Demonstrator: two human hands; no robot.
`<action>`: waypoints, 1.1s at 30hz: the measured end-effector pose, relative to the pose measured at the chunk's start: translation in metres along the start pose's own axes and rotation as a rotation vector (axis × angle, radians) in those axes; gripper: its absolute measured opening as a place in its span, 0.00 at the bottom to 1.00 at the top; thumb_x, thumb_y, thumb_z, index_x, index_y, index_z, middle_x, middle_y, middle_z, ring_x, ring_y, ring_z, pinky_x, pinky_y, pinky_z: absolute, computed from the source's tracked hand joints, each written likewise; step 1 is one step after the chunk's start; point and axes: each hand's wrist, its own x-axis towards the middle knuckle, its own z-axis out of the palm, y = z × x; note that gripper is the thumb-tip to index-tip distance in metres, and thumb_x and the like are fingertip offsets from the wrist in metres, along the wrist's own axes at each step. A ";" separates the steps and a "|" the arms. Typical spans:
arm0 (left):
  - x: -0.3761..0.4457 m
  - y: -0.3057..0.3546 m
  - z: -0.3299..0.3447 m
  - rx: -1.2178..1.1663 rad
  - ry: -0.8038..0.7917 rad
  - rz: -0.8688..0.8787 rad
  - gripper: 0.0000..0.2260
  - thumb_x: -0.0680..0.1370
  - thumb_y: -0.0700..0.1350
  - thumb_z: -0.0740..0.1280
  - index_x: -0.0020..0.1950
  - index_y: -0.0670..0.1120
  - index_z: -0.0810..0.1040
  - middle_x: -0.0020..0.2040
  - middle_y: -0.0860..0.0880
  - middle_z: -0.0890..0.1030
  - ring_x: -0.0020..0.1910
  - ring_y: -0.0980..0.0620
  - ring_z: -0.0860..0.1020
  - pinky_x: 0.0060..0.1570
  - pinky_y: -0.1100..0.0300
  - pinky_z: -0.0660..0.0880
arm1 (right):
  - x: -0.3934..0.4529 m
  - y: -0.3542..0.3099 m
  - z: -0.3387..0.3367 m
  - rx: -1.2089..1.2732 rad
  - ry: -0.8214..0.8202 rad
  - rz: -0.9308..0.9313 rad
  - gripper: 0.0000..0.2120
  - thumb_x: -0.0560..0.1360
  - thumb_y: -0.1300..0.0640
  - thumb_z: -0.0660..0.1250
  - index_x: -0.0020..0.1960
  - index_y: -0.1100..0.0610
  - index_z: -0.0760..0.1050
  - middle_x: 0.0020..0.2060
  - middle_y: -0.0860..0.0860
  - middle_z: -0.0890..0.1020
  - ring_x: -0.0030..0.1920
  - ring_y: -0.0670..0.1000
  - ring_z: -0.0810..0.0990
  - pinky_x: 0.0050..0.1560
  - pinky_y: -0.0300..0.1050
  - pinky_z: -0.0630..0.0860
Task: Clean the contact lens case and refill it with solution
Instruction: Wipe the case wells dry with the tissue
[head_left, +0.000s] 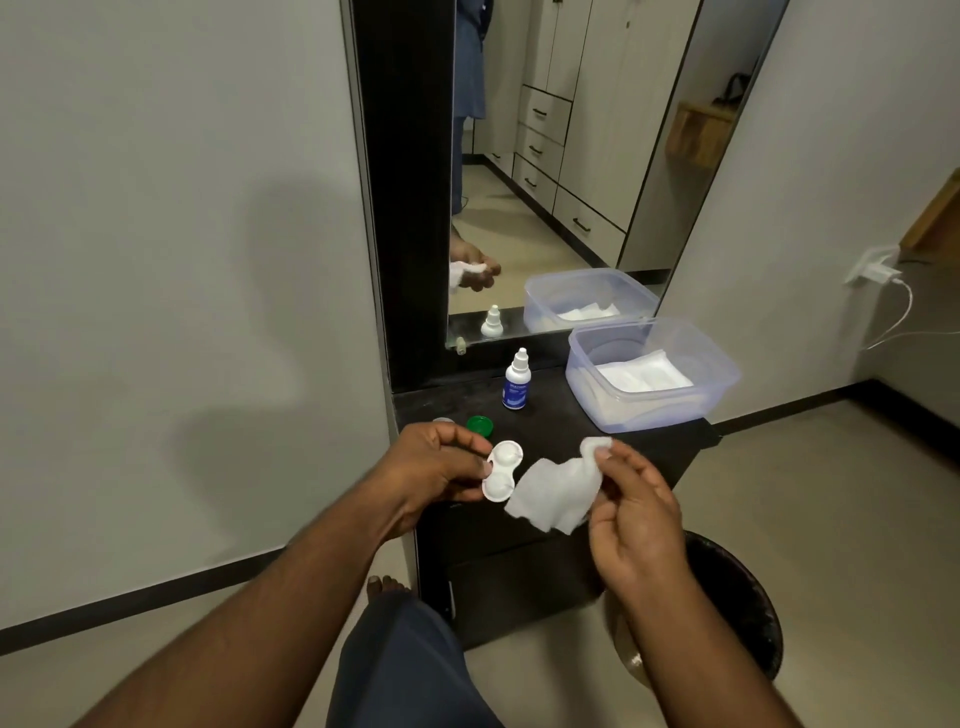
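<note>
My left hand (436, 462) pinches a white two-well contact lens case (501, 470) by its left edge, both wells uncapped and facing me. Just right of the case, my right hand (636, 514) pinches a crumpled white tissue (558, 493) at its top corner, so the tissue hangs close beside the case. A green cap (480, 425) lies on the dark counter (550, 415) behind my left hand, with a grey cap (441, 420) partly hidden next to it. The white solution bottle (517, 380) with a blue label stands upright farther back.
A clear plastic tub (652, 376) with white tissues sits at the counter's right rear. A mirror (561, 156) rises behind the counter. A dark round bin (743, 618) stands on the floor under my right hand. A wall charger (878, 270) with a cable is at the right.
</note>
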 end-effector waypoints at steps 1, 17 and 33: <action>0.001 0.000 0.000 0.014 -0.008 0.003 0.08 0.70 0.30 0.71 0.48 0.38 0.82 0.45 0.41 0.85 0.40 0.47 0.84 0.39 0.56 0.82 | 0.000 0.000 0.002 0.016 0.023 0.029 0.08 0.71 0.71 0.67 0.42 0.60 0.78 0.33 0.53 0.85 0.34 0.50 0.84 0.31 0.40 0.79; -0.003 0.002 0.000 -0.007 0.007 0.012 0.19 0.70 0.28 0.70 0.56 0.44 0.75 0.43 0.37 0.84 0.39 0.43 0.84 0.33 0.53 0.81 | -0.006 0.045 0.011 -1.096 -0.339 -0.836 0.07 0.70 0.66 0.72 0.47 0.61 0.83 0.43 0.49 0.76 0.42 0.41 0.76 0.46 0.24 0.68; -0.002 -0.004 -0.002 0.054 -0.046 0.003 0.09 0.72 0.31 0.69 0.50 0.38 0.83 0.46 0.40 0.85 0.43 0.45 0.84 0.43 0.53 0.82 | -0.001 0.035 -0.005 -1.438 -0.704 -0.995 0.14 0.69 0.61 0.69 0.54 0.60 0.81 0.44 0.55 0.84 0.43 0.52 0.82 0.47 0.38 0.73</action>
